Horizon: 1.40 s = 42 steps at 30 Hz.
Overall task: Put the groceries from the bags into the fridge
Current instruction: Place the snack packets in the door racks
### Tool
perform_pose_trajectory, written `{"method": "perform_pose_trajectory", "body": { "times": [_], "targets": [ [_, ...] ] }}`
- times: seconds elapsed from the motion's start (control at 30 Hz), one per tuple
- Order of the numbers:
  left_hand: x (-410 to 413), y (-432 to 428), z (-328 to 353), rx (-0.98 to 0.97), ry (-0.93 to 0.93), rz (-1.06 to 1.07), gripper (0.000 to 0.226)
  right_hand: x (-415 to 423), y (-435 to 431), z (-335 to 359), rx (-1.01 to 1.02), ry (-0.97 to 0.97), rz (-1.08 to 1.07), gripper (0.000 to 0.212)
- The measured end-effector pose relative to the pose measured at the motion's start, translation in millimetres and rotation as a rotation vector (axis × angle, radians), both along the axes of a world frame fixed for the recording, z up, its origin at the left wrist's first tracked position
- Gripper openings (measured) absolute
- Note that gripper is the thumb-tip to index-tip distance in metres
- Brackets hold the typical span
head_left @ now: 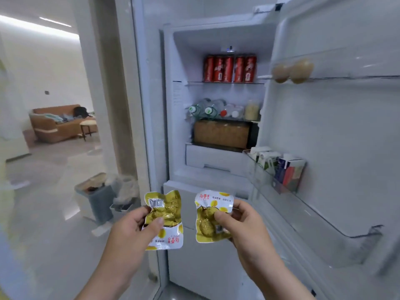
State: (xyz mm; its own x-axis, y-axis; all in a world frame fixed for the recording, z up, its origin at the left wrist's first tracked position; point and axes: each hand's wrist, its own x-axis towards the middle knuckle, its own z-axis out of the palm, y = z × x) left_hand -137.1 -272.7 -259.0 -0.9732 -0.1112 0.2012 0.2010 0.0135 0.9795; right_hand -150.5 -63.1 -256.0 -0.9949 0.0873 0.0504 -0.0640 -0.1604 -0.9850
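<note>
Left hand (132, 229) pinches yellow packet (165, 215); right hand (242, 221) pinches second packet (211, 215).

chinese characters on yellow packets (205, 223)

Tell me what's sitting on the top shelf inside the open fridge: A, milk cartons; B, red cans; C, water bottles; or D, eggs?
B: a row of red cans stands upright on the top shelf, while the bottles lie one shelf lower.
</note>
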Motion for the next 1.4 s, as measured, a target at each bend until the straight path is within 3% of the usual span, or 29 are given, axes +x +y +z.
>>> {"method": "perform_pose_trajectory", "body": {
  "times": [0.17, 0.2, 0.27, 0.3, 0.37, 0.43, 0.57, 0.83, 1.07, 1.2, 1.33, 1.4],
  "targets": [
    [-71.1, -2.0, 0.4, -0.028, -0.033, -0.193, 0.012, -22.9, 1.8, 10.3, 0.004, 0.008, -0.216, 0.042],
    [-83.8, -1.7, 2.5, -0.024, -0.040, -0.248, 0.018, -27.3, 1.2, 12.3, 0.004, 0.005, -0.261, 0.044],
    [-109.0, -2.8, 3.4, -0.018, -0.052, -0.350, 0.054, -35.2, 0.1, 16.1, 0.008, -0.001, -0.351, 0.047],
    [-119.9, -1.3, 3.5, 0.001, -0.061, -0.381, 0.055, -38.0, 0.4, 17.1, 0.012, -0.004, -0.397, 0.048],
    [-138.8, 5.1, 3.2, 0.012, -0.060, -0.445, 0.031, -40.7, 2.0, 18.4, 0.024, -0.013, -0.488, 0.049],
    [-152.1, 15.2, 5.5, 0.017, -0.048, -0.511, 0.026, -38.9, 3.5, 20.6, 0.040, 0.001, -0.560, 0.048],
    [-165.9, 45.5, 16.9, 0.048, -0.022, -0.640, 0.028, -29.2, 13.1, 28.4, 0.102, 0.044, -0.693, 0.037],
    [-182.6, 102.2, 37.0, 0.143, -0.048, -0.779, 0.032, -24.7, 45.2, 53.3, 0.224, 0.122, -0.815, 0.044],
    [-206.6, 125.0, 50.1, 0.152, 0.016, -0.827, 0.041, -41.9, 70.6, 51.9, 0.214, 0.196, -0.831, 0.045],
    [-213.5, 140.3, 76.3, 0.196, 0.149, -0.877, 0.052, -42.1, 79.3, 68.5, 0.249, 0.275, -0.848, 0.053],
    [-215.3, 155.9, 141.8, 0.129, 0.521, -0.858, 0.065, -33.8, 79.1, 112.9, 0.365, 0.446, -0.891, 0.059],
    [-214.8, 163.4, 180.3, 0.177, 0.682, -0.881, 0.057, -26.6, 78.0, 142.6, 0.475, 0.566, -0.941, 0.051]
  ]
}}
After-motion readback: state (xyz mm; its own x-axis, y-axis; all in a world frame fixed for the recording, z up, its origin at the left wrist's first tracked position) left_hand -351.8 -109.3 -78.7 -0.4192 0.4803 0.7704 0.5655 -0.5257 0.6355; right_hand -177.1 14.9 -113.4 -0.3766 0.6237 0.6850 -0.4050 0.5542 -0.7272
